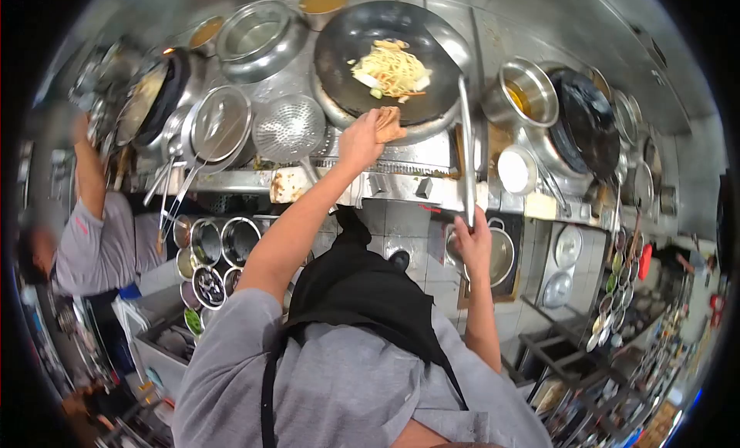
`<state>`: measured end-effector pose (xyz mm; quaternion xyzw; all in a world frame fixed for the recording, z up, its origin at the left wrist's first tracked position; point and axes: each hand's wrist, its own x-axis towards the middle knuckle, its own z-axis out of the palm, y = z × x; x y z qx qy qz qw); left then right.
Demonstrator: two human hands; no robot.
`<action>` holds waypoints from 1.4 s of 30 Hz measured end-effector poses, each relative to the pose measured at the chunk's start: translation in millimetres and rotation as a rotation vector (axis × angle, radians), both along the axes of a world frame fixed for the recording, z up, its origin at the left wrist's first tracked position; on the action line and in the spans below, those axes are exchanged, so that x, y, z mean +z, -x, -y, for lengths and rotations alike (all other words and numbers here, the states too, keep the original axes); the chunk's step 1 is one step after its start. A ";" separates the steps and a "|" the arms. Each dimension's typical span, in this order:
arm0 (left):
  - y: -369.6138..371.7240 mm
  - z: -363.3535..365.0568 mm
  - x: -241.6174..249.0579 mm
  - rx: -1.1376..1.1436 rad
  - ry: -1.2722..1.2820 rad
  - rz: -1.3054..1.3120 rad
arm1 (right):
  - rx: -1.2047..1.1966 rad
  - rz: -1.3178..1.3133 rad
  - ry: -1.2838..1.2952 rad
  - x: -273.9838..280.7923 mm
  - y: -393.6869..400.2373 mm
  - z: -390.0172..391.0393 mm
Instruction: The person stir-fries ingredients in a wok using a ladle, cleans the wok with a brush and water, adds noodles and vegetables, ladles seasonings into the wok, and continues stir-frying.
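Observation:
A large black wok (339, 59) sits on the stove with noodles and pale vegetable pieces (393, 69) in it. At the wok's near edge, my left hand (361, 142) is closed on a folded brown cloth (389, 126). To the right, my right hand (474, 244) is wrapped round the lower end of a long metal utensil handle (467, 151). The handle runs up to the wok's right rim, and its far end lies against the inside of the wok.
A perforated ladle (289, 127) and wire strainers (221, 124) lie left of the wok. On the right are a steel pot of yellow liquid (532, 93), a white container (517, 171) and another dark wok (590, 124). A co-worker (108, 240) stands at the far left.

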<state>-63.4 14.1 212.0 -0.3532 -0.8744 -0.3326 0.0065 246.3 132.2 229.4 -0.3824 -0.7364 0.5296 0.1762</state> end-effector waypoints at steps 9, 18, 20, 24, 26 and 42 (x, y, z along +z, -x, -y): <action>-19.1 16.7 -2.6 0.077 -0.234 0.219 | 0.228 -0.177 0.255 74.2 54.8 20.7; -92.2 194.7 -26.6 0.320 -0.551 0.761 | 0.619 -0.053 0.261 104.6 351.7 33.6; -101.6 226.6 -36.2 0.430 -0.629 0.848 | 0.654 -0.032 0.192 90.4 429.2 47.1; -113.5 267.2 -15.0 0.573 -0.726 0.933 | 0.663 0.026 0.001 27.3 557.6 62.6; -112.4 274.1 -9.2 0.678 -0.698 0.929 | 0.671 0.065 0.052 8.2 595.7 69.8; 3.3 233.8 -6.9 0.491 -0.657 1.053 | 0.485 -0.360 1.874 156.0 374.7 -5.5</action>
